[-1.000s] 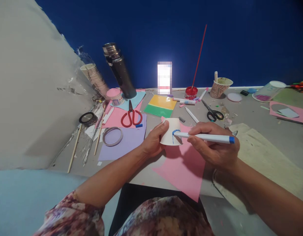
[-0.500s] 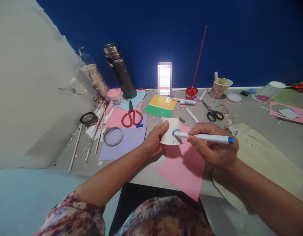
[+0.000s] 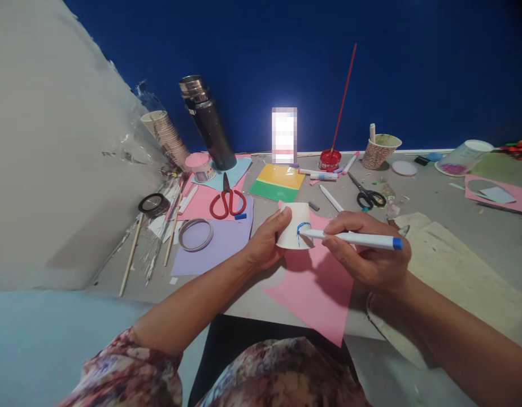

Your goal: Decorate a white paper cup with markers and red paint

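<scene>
My left hand (image 3: 267, 240) grips a white paper cup (image 3: 291, 229) from its left side, thumb on the near wall. The cup is upside down, its wider rim low and its base up. A blue arch-shaped line is drawn on its right part. Between the fingers of my right hand (image 3: 366, 249) lies a white marker (image 3: 349, 237) with a blue end, its tip touching the cup at the blue line. Under both hands a sheet of pink paper (image 3: 316, 294) reaches over the table's front edge. The left hand's fingertips are hidden behind the cup.
Red-handled scissors (image 3: 227, 200), a tape roll (image 3: 195, 234) and purple paper (image 3: 218, 249) lie left. A dark flask (image 3: 212, 130) and stacked cups (image 3: 165, 135) stand behind. Black scissors (image 3: 366, 192), a red pot (image 3: 330, 160) and a patterned cup (image 3: 380, 154) are at the back right.
Hardly anything differs. The marker's tip stays on the blue line, and both hands hold nearly the same place.
</scene>
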### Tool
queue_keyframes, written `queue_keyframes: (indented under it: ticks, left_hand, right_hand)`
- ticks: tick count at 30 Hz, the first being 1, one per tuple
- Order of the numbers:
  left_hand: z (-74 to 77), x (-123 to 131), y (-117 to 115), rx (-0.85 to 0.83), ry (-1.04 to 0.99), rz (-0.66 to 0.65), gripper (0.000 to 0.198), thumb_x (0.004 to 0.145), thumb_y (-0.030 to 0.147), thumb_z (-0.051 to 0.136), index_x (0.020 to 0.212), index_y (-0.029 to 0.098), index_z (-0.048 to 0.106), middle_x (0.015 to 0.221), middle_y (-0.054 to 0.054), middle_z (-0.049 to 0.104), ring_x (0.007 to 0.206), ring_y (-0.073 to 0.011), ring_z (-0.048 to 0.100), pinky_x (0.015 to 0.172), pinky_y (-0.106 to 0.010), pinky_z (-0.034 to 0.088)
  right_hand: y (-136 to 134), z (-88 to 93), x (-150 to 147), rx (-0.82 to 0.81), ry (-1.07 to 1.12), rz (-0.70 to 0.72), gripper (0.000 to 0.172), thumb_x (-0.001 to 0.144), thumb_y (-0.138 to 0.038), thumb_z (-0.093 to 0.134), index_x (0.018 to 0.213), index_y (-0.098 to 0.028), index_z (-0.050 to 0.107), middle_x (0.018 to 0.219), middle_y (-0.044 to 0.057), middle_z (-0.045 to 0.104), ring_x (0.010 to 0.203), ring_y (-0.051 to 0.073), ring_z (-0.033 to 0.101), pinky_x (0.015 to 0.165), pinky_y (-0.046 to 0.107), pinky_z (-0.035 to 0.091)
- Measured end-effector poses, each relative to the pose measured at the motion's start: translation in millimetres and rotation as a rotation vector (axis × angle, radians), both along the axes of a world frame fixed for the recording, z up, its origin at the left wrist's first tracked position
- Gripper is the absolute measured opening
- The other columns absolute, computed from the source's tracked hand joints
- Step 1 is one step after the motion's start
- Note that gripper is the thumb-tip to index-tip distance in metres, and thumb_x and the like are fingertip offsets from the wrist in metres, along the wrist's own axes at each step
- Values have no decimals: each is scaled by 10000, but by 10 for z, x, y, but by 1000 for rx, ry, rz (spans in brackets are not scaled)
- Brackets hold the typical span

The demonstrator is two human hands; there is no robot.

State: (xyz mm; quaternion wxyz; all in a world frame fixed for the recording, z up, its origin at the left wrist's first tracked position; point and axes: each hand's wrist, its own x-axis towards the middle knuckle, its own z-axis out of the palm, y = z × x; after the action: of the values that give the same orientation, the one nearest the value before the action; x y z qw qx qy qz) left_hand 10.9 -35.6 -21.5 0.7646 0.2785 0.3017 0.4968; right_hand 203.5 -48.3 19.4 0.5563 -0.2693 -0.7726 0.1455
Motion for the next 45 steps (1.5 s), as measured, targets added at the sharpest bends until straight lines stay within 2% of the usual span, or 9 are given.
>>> queue_keyframes:
  ticks: [5,12,18,24,28,33,39,45]
  left_hand:
    - [6,-10,-5,-32,9,24,422,859,488,819,1094,143,759,903,-62,759,799,-189,703,745,-294,546]
    - [10,-1,-4,-29,-6,27,421,851,488,831,1076,138,766,890,-58,750,795,-178,694,739,-283,551]
    - [2,-3,-5,-24,2,20,432,844,512,830,1051,139,767,872,-56,737,782,-174,687,722,-273,555]
    - [-2,-2,-1,-8,32,11,556,757,580,881,1098,155,768,905,-60,750,813,-184,688,745,-286,557]
    - [13,8,5,-2,66,34,615,688,622,912,1053,149,767,876,-45,739,788,-171,670,724,-275,542]
    - [16,8,9,22,76,19,634,711,649,882,1094,157,763,919,-57,748,821,-191,681,748,-295,540]
    - [17,-1,3,-8,103,39,558,755,615,865,1069,164,762,888,-47,727,812,-184,668,759,-292,532]
    - [29,-1,6,-7,90,46,584,708,630,893,1027,157,767,847,-30,711,768,-159,643,706,-260,519]
  right_hand:
    - [-14,3,9,-35,-4,70,119,871,-134,677,868,-251,699,711,4,742,553,160,660,520,296,498]
    - [-8,18,-4,-8,29,42,113,863,-132,717,873,-243,704,716,8,745,579,161,679,541,286,513]
    - [-12,16,12,-50,5,83,124,871,-129,682,865,-250,709,715,3,746,574,160,670,532,292,501]
    - [-19,38,8,-38,16,61,118,867,-119,705,857,-236,714,731,10,752,585,153,675,546,277,519]
    - [-26,50,20,-63,-17,100,118,874,-117,678,852,-230,706,723,18,749,579,156,676,533,282,507]
    - [-27,35,33,-58,0,99,123,867,-100,680,854,-220,705,721,21,746,580,147,671,545,276,500]
    - [-24,37,27,-87,-3,130,99,868,-122,686,841,-213,713,700,14,734,570,143,657,545,273,488]
    - [-19,62,32,-79,-23,131,90,882,-130,676,844,-209,697,701,6,736,571,128,659,545,247,487]
